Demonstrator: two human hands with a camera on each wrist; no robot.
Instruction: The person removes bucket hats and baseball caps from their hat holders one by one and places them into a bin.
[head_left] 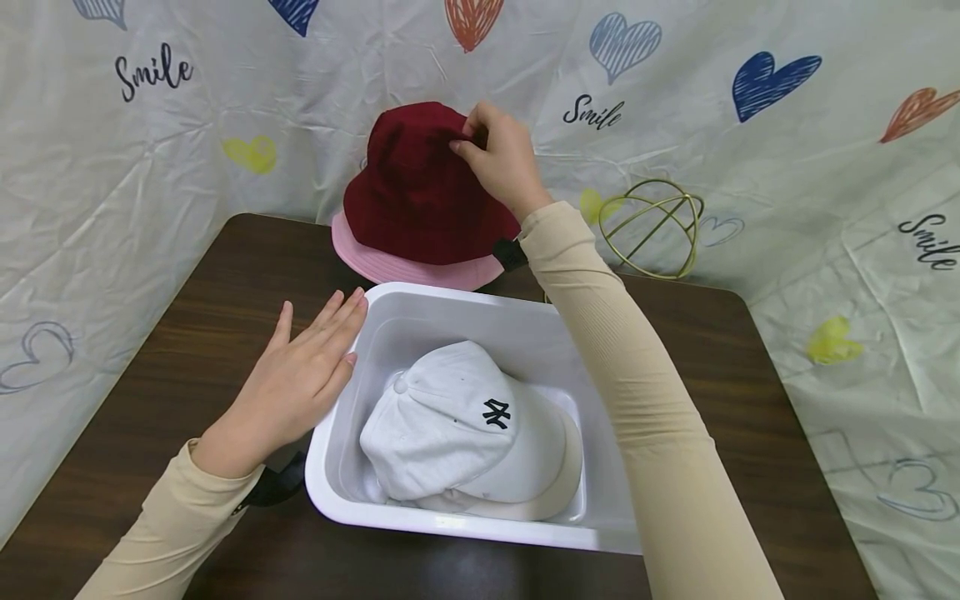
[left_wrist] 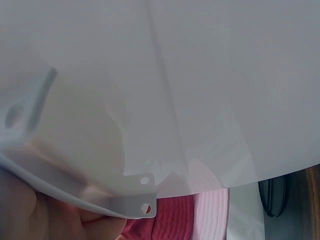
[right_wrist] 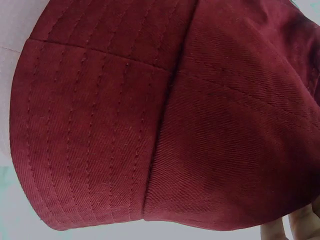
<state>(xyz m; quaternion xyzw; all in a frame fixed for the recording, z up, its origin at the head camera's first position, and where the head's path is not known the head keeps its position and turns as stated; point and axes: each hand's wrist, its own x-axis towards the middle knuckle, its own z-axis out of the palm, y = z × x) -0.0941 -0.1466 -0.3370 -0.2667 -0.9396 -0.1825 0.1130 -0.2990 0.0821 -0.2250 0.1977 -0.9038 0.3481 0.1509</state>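
My right hand (head_left: 504, 158) pinches the crown of a dark red bucket hat (head_left: 420, 200) at the back of the table. Below that hat shows the brim of a pink hat (head_left: 450, 273). In the right wrist view the red hat's stitched brim (right_wrist: 85, 135) fills much of the picture. My left hand (head_left: 296, 379) lies with straight fingers against the left rim of a white plastic tub (head_left: 480, 304). Inside the tub sits a white baseball cap (head_left: 457, 425) with a black logo, its visor toward the right. The tub's white wall (left_wrist: 225, 100) covers most of the left wrist view.
A gold wire frame (head_left: 652, 229) stands at the back right of the dark wooden table (head_left: 180, 308). Behind it hangs a white cloth (head_left: 285, 100) printed with hearts and lettering. My right forearm (head_left: 645, 375) crosses above the tub's right part.
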